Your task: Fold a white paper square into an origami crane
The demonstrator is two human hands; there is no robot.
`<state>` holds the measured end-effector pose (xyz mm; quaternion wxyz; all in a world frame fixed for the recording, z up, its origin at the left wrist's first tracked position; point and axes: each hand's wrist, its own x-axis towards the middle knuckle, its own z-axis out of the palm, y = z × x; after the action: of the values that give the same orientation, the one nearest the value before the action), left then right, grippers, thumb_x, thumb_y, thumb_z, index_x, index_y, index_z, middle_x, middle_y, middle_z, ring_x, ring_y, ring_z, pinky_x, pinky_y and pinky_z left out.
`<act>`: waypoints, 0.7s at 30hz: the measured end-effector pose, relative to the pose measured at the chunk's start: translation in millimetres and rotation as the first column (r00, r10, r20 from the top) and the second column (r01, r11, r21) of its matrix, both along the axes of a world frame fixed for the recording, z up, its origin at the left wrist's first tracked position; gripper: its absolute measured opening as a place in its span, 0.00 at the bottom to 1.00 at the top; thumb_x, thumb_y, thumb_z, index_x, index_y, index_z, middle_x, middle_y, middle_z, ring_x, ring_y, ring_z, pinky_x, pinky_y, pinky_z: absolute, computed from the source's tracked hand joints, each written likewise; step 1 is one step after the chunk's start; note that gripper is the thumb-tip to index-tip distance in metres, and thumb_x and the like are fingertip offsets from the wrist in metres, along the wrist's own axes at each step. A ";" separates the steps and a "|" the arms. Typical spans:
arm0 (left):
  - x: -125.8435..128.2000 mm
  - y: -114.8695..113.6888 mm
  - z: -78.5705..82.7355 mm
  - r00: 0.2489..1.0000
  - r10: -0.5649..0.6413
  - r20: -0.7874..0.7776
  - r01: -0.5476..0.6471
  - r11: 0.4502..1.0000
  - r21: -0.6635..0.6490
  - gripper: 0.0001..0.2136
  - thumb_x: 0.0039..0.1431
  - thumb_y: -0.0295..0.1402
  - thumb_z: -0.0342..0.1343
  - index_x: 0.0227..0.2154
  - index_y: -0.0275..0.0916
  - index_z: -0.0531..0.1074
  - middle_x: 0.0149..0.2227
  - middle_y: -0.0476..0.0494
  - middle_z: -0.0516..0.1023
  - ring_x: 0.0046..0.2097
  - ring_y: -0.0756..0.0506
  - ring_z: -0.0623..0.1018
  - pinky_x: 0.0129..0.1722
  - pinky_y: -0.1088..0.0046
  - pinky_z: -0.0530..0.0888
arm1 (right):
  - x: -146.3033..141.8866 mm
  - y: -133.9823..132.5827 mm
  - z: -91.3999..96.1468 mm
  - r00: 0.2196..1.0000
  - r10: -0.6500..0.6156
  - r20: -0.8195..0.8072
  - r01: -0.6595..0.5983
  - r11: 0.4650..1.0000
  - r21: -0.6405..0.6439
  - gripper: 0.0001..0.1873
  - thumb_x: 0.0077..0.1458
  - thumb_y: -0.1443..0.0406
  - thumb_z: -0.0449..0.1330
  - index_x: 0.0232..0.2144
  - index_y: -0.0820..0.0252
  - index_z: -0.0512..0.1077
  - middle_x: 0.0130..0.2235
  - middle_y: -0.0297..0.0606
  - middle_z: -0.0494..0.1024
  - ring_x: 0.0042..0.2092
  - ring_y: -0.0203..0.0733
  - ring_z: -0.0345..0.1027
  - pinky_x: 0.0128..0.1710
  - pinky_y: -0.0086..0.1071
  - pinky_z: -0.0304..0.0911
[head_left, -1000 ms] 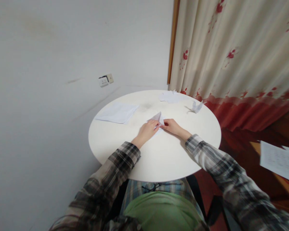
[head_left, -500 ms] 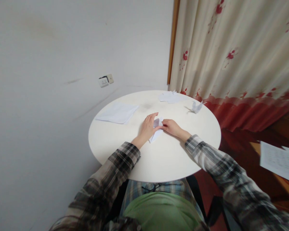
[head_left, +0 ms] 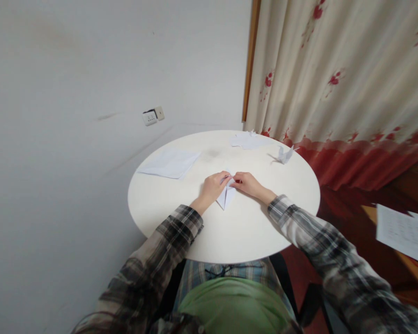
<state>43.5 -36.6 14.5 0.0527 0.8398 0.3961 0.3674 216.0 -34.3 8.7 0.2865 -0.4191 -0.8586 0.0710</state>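
Note:
A small piece of folded white paper (head_left: 225, 198) lies on the round white table (head_left: 223, 236), its pointed end towards me. My left hand (head_left: 214, 185) pinches the paper's upper left part between thumb and fingers. From the other side my right hand (head_left: 246, 182) grips the upper right part, fingers curled in. Both sets of fingertips are close together and cover some of the folds. A folded paper crane (head_left: 283, 155) stands on the table's right side, beyond my right hand.
At the back left lies a stack of white paper sheets (head_left: 170, 162). More paper (head_left: 247, 140) rests at the far edge, a small folded piece on it. A wall with a socket (head_left: 149, 118) is at left, a flowered curtain (head_left: 334, 93) at right. Printed sheets (head_left: 404, 232) lie lower right.
My left hand's fingers have come down from a raised, spread pose and closed on the paper. The paper's near point has shifted slightly right, and more of its folds show.

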 end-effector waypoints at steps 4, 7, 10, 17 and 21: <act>-0.7 -0.3 0.4 0.999 0.021 -0.026 -0.021 1.000 0.014 0.12 0.60 0.35 0.42 0.34 0.40 0.70 0.34 0.47 0.76 0.37 0.49 0.74 0.38 0.75 0.68 | 0.2 0.2 -0.5 1.000 0.013 -0.015 -0.013 1.000 -0.004 0.10 0.51 0.65 0.58 0.20 0.64 0.66 0.24 0.32 0.64 0.27 0.32 0.55 0.29 0.25 0.48; -0.9 -1.9 1.8 0.999 0.027 -0.031 -0.027 1.000 0.016 0.15 0.61 0.36 0.39 0.32 0.39 0.71 0.31 0.46 0.76 0.35 0.49 0.74 0.36 0.75 0.68 | 0.3 0.6 -1.0 0.999 0.019 -0.031 -0.020 1.000 -0.009 0.11 0.51 0.65 0.57 0.20 0.63 0.66 0.23 0.31 0.64 0.26 0.31 0.54 0.28 0.25 0.48; -1.3 -2.5 2.3 0.999 0.036 -0.032 -0.036 0.999 0.016 0.17 0.62 0.37 0.37 0.30 0.38 0.70 0.29 0.46 0.75 0.33 0.49 0.73 0.34 0.75 0.67 | -0.2 0.3 -0.5 0.999 0.019 -0.039 -0.020 1.000 -0.021 0.11 0.52 0.64 0.57 0.20 0.63 0.65 0.23 0.31 0.64 0.26 0.31 0.54 0.28 0.25 0.48; -3.2 -1.5 2.5 0.996 0.086 -0.020 -0.085 0.996 0.042 0.17 0.62 0.38 0.36 0.31 0.38 0.69 0.29 0.46 0.74 0.32 0.49 0.73 0.32 0.75 0.66 | -1.5 -1.1 1.2 0.998 0.030 -0.062 -0.035 0.997 -0.072 0.14 0.55 0.63 0.52 0.19 0.62 0.63 0.22 0.31 0.62 0.25 0.30 0.53 0.28 0.25 0.48; -3.2 -2.6 4.4 0.993 0.118 -0.010 -0.117 0.993 0.026 0.18 0.63 0.38 0.36 0.29 0.38 0.70 0.26 0.47 0.73 0.30 0.50 0.72 0.31 0.76 0.65 | -2.0 -0.9 0.8 0.996 0.048 -0.079 -0.057 0.992 -0.115 0.18 0.57 0.61 0.49 0.18 0.62 0.61 0.20 0.29 0.59 0.24 0.30 0.51 0.27 0.25 0.47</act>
<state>40.3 -39.2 18.9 0.0179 0.8178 0.4405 0.3699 214.0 -35.2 9.5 0.2919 -0.4093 -0.8522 0.1448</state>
